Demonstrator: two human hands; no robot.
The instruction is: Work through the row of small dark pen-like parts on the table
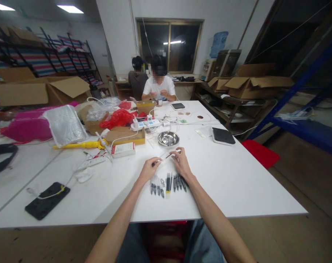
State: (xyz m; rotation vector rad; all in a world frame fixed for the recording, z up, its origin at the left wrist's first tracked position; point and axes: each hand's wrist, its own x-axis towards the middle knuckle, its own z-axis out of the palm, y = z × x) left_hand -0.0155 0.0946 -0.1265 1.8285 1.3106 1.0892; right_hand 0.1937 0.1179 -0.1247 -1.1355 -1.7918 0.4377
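Observation:
Over the middle of the white table, my left hand is closed around a pen barrel, its dark end showing between the fingers and a pale clear part pointing right. A thin dark pen refill is pinched in my right hand, its tip directed at the barrel. Whether the two touch is too small to tell. Below the hands lie clear pen barrels with black grips, small grey pieces, dark refills and dark grey pen parts, sorted in groups.
Beyond my hands sits a shiny metal bowl with small pieces inside. A black phone, white box and power strip are leftward. A black-topped scale lies right. Across the table a person handles something small.

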